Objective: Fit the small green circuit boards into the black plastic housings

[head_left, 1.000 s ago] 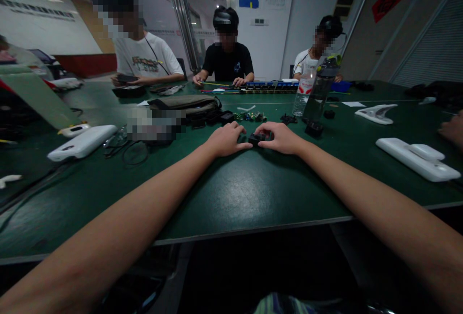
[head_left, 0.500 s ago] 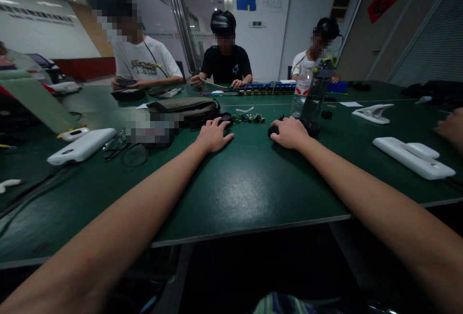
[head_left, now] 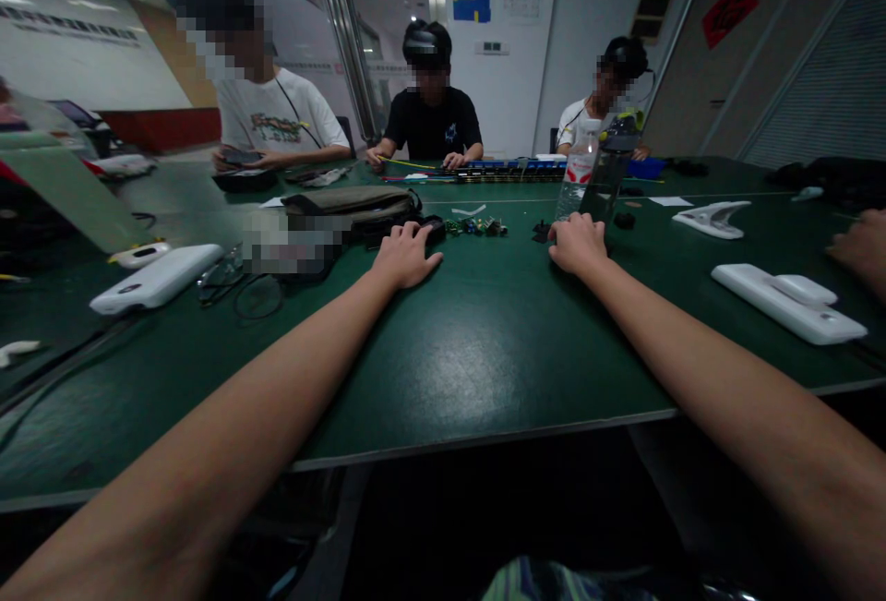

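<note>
Left hand palm down over green surface, fingers loosely spread, thumb apart, nothing visibly gripped; fingertips at black box, contact unclear. Right hand with fingers bent downward; underside hidden, cannot tell whether it has hold of anything. Small black parts just left of its fingertips. Small green parts in loose heap between hands, farther back. Clear bottle and dark bottle standing just beyond right hand.
</note>
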{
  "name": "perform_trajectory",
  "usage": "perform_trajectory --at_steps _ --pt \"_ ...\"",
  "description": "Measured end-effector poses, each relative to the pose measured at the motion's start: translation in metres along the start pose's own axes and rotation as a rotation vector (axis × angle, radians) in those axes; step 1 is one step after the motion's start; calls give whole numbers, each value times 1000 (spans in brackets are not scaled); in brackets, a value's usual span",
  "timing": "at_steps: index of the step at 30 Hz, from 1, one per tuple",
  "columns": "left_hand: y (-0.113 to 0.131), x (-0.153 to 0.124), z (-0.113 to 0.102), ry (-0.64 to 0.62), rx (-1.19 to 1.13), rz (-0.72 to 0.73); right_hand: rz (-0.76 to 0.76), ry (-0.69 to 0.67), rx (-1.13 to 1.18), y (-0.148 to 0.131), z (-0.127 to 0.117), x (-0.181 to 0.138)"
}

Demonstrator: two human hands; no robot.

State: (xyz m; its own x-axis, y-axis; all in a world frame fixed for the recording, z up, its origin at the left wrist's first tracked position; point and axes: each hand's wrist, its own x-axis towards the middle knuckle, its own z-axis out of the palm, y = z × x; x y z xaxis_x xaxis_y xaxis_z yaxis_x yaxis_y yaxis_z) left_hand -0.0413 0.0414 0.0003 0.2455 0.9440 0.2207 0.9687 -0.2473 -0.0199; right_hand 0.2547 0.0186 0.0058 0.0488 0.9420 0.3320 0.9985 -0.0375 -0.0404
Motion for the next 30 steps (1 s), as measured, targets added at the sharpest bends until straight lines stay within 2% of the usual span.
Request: perform_trajectory --at_steps 4,6,9,15,20,24,30 --pt "-1 1 1 12 -19 3 -90 97 33 -3 7 -2" --pt "-2 2 2 21 -30 0 -192 143 89 -14 13 -6" --pt "-2 3 2 24 -41 0 -336 130 221 -35 23 -10" --pt "3 3 2 35 -19 5 -255 62 308 -62 35 4" --pt "7 -1 2 86 -25 -16 -258 116 266 -74 43 29" --pt "5 -2 3 129 -58 37 -272 120 228 -82 50 50" --pt "3 3 5 34 -64 63 -319 55 140 -88 56 71"
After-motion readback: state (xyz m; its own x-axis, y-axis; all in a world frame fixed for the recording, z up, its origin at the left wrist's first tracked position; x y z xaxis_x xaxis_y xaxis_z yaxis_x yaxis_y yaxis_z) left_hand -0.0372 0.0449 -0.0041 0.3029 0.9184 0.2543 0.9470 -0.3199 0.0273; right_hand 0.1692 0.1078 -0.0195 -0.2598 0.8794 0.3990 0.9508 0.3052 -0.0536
